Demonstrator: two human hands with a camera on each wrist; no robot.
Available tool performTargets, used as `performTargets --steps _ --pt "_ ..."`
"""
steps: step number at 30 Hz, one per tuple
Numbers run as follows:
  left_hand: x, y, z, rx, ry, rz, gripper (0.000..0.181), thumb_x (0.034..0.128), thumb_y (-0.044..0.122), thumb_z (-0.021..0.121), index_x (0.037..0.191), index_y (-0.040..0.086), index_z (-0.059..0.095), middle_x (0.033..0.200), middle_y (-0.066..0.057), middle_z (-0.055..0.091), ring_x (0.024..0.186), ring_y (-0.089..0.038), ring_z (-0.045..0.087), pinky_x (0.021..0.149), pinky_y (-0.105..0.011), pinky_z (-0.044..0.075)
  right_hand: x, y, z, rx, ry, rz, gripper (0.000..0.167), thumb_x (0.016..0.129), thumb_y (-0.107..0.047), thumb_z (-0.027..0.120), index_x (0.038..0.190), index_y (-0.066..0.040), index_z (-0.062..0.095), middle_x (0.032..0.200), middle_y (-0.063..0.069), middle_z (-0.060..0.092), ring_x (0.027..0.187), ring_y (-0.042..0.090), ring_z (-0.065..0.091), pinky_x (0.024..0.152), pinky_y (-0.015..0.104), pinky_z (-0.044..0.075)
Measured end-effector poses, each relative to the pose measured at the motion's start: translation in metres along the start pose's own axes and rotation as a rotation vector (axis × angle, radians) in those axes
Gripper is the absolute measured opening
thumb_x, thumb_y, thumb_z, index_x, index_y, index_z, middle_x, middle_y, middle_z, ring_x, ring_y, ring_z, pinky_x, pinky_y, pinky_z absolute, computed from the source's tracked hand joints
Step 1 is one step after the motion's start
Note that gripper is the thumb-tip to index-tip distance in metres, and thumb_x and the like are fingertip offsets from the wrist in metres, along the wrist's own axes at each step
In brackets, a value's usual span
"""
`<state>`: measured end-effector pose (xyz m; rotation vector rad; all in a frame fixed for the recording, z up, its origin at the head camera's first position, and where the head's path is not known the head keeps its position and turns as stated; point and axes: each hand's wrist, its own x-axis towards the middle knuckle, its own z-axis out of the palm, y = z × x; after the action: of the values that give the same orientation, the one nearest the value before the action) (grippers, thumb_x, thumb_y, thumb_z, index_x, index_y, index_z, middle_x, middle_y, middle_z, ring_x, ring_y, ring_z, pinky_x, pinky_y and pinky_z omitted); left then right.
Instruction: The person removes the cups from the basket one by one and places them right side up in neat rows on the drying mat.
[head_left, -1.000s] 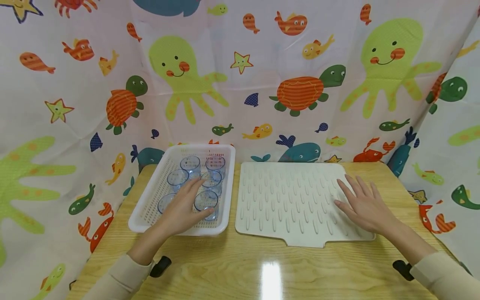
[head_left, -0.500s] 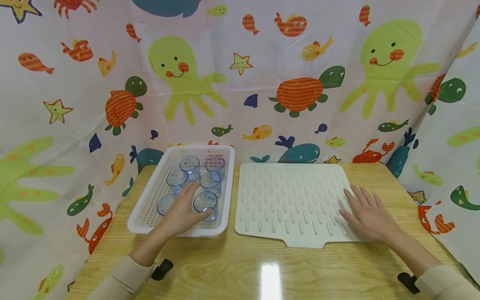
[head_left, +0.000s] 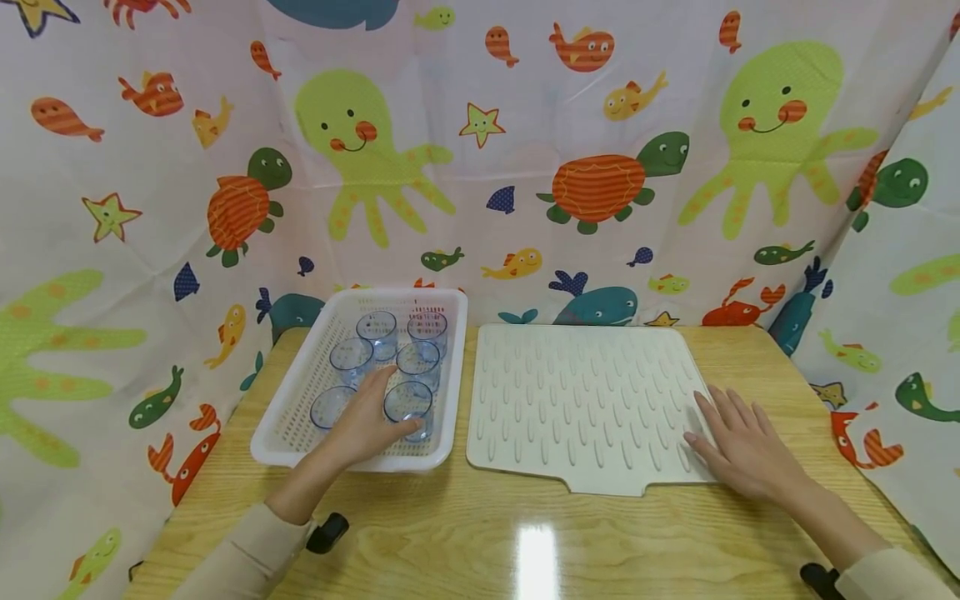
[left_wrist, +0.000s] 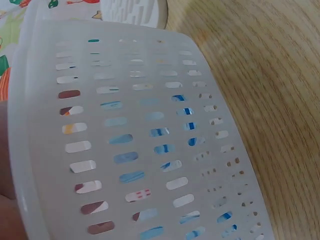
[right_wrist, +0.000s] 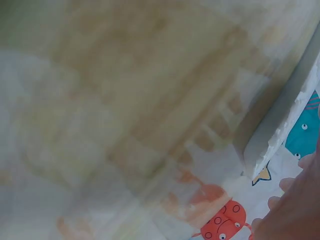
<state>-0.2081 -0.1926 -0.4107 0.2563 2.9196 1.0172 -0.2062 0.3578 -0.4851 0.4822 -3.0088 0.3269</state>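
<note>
A white perforated plastic basket (head_left: pixel 450 375) on the left holds several clear, blue-tinted glasses. My left hand (head_left: pixel 360 425) reaches over its front, fingers and thumb spread about the front right glass (head_left: pixel 411 406). In the head view, the thumb overlaps that glass's near side; whether it presses on it cannot be told. The left wrist view is mostly filled by the basket's slotted wall (left_wrist: pixel 110 165), with a bit of hand at the left edge. My right hand (head_left: pixel 753 454) lies with extended fingers along the right edge of a cream ridged draining board (head_left: pixel 577 400).
A glass (head_left: pixel 331 408) sits partly behind my left hand, and further glasses (head_left: pixel 376 333) stand behind. The wooden table (head_left: pixel 450 533) bears basket and board. A sea-animal curtain (head_left: pixel 480 217) closes off the back and sides.
My right hand has moved toward me and right, from over the board to its right edge. My left hand has drawn its fingers slightly back and lower among the glasses, which stay put.
</note>
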Motion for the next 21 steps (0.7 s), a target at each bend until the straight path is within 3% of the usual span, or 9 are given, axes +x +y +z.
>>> performTargets --steps 9,21 --pt "0.004 -0.004 0.003 0.015 -0.036 -0.03 0.099 0.0886 0.032 0.08 0.158 -0.007 0.02 0.163 -0.034 0.019 0.15 -0.053 0.016 0.116 -0.07 0.022 -0.004 0.0 0.006 0.026 -0.044 0.02 0.077 0.108 -0.049 0.043 0.16 0.003 0.023 0.164 0.033 0.015 0.149 0.056 0.012 0.116 0.075 0.005" --pt "0.006 -0.003 0.003 0.044 -0.064 -0.062 0.099 0.0885 0.032 0.081 0.156 -0.011 0.023 0.161 -0.034 0.023 0.149 -0.052 0.022 0.116 -0.068 0.025 -0.011 0.0 0.01 0.096 -0.136 0.049 0.078 0.108 -0.049 0.041 0.159 0.007 0.022 0.163 0.036 0.012 0.148 0.059 0.01 0.114 0.076 0.005"
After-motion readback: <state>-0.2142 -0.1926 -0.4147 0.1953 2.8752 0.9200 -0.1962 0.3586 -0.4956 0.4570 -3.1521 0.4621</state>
